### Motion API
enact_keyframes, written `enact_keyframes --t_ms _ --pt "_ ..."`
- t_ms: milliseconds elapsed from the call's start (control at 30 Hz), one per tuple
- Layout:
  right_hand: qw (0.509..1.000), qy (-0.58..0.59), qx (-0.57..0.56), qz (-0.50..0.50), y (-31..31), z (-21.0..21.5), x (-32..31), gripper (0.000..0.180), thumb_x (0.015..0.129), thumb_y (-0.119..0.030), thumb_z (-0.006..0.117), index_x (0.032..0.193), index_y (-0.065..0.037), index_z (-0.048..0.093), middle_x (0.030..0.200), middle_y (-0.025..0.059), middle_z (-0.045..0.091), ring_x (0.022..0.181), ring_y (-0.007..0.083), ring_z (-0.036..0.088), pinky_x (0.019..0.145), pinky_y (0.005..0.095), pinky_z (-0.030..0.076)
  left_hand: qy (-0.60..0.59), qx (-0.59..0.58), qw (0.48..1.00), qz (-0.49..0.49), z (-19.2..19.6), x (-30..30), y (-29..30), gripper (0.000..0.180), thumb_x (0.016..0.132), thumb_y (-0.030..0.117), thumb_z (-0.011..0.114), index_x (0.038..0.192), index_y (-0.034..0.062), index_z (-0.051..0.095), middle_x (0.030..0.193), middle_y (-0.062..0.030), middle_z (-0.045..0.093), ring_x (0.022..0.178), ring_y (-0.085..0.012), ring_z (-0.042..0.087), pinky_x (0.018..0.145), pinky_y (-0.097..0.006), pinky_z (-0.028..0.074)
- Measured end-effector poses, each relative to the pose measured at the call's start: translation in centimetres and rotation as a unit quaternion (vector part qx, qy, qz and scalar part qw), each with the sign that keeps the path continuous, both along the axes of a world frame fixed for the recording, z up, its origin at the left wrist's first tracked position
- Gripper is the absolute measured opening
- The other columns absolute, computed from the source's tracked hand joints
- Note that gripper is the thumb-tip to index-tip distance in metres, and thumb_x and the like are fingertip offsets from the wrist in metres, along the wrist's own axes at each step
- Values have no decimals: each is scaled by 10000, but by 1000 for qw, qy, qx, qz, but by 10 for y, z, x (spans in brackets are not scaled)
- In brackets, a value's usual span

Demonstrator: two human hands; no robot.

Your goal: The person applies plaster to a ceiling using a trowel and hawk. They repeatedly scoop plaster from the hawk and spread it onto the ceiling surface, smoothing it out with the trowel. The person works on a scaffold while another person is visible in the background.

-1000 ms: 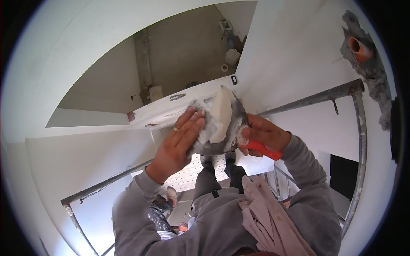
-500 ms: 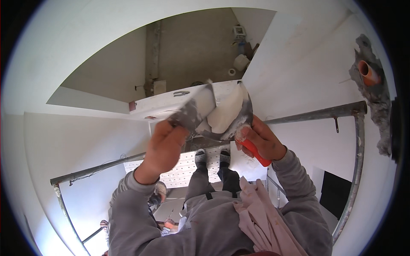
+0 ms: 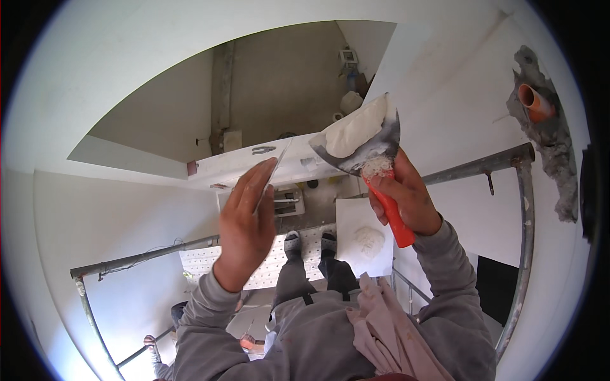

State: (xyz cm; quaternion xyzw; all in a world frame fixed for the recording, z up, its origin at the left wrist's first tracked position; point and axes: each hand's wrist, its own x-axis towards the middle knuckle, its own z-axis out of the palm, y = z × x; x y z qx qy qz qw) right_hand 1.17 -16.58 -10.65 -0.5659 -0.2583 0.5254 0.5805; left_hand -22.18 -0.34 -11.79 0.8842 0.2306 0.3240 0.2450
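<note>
My right hand (image 3: 406,193) grips the orange handle of a wide putty knife (image 3: 368,140). A thick lump of white plaster (image 3: 356,130) lies on its grey blade, which points up and left. My left hand (image 3: 248,219) holds a thin flat metal blade (image 3: 272,174) seen edge-on, fingers stretched along it. The two tools are apart, the left one lower and to the left of the loaded knife. Both sleeves are grey.
A scaffold rail (image 3: 483,166) runs behind my right hand, another rail (image 3: 140,257) at lower left. A white board with plaster residue (image 3: 365,238) lies by my shoes on the perforated platform (image 3: 279,257). An orange pipe (image 3: 534,101) sticks out of a rough wall hole. A person (image 3: 181,314) is below.
The two tools were pressed together around the plaster; now they have separated. The plaster sits on the right-hand knife, raised to the right, and my left hand has dropped away with its blade.
</note>
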Motion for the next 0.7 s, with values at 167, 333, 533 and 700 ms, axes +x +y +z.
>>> enact_keyframes --t_ms 167,333,533,700 --pt "997 -78 7 -25 0 26 -2 562 990 -101 519 1507 -80 301 1000 73 580 578 111 568 473 279 497 -14 0 999 -44 10 32 -19 479 911 -117 505 1375 -9 550 1329 -237 575 1207 -401 580 1043 -447 453" --pt "981 -193 -26 -20 -9 59 1 609 979 -80 521 1540 -29 288 961 80 622 613 132 596 517 289 500 -64 76 992 -82 15 60 -17 714 690 -176 548 1378 14 572 1338 -188 582 1174 -387 562 1033 -477 445" --pt "924 -382 32 -12 -11 76 13 602 960 -62 536 1521 15 331 920 133 654 648 175 615 573 323 507 -107 66 980 -152 5 99 -17 682 707 -164 570 1365 15 582 1316 -167 604 1159 -349 572 1020 -448 459" --pt "901 -427 28 -71 -22 112 46 373 1005 -159 544 1356 -52 480 766 30 593 526 73 520 464 237 452 -179 -486 841 -158 -30 115 -40 348 990 -19 554 1335 14 587 1260 -88 665 1133 -234 633 1003 -423 478"
